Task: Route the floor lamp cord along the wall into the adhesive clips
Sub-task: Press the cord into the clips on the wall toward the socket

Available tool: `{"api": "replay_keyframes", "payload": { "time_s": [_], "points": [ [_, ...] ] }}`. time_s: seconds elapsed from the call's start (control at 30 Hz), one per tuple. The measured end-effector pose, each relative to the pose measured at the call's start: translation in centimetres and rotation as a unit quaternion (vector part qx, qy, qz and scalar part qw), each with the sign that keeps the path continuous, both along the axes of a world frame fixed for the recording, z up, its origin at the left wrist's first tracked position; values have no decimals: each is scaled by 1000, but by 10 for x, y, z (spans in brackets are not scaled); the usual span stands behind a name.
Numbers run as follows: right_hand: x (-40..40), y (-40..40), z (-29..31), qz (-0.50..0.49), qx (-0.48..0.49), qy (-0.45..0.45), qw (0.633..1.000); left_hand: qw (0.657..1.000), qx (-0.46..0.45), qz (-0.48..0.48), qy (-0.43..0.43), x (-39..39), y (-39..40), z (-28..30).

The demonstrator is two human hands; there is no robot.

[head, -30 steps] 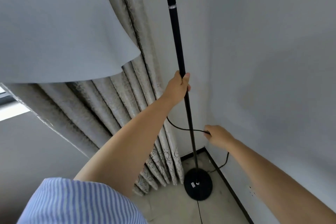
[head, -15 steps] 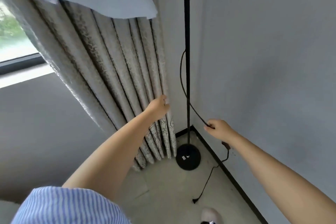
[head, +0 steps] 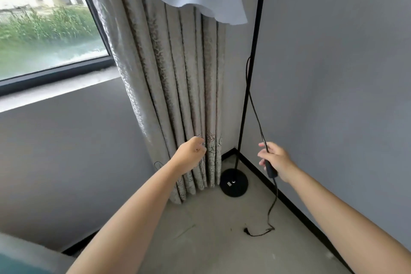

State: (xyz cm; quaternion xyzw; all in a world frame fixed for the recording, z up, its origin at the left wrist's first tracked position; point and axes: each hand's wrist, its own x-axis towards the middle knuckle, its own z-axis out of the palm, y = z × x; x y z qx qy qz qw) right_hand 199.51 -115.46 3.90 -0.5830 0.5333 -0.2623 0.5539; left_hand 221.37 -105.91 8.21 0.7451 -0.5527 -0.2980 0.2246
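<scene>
The black lamp cord (head: 255, 107) drops from partway up the lamp pole (head: 249, 87) and passes through the right hand (head: 277, 161), whose fingers (head: 263, 147) are curled around it just above its inline switch (head: 270, 169). Below the fingers the cord hangs loose to the floor (head: 211, 240), ending in a plug (head: 245, 230). The left hand (head: 191, 153) is loosely curled and seems to hold nothing, close against the curtain (head: 178, 95). The round lamp base (head: 233, 182) sits between the hands, in the corner.
</scene>
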Motion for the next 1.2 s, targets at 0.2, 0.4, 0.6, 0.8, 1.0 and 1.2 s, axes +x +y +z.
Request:
{"api": "replay_keyframes", "payload": {
  "time_s": [0.2,0.4,0.6,0.8,1.0,1.2],
  "points": [
    [6,1,-17,6,100,-36,994,997,7,-66,-39,4,-51,-5],
    [10,-9,-26,6,161,-40,986,966,-16,-218,-141,-3,-118,-3],
    [-8,11,-40,9,200,11,980,886,-65,-390,-241,-20,-159,-16],
    [3,54,-65,-78,173,120,974,711,-116,-574,-389,-39,-177,-41],
    [30,78,-101,-76,196,203,956,573,27,-689,-444,-62,-169,-76],
    [-43,75,-110,-115,251,294,915,622,24,-625,-472,-87,-209,-102]
  ]
}}
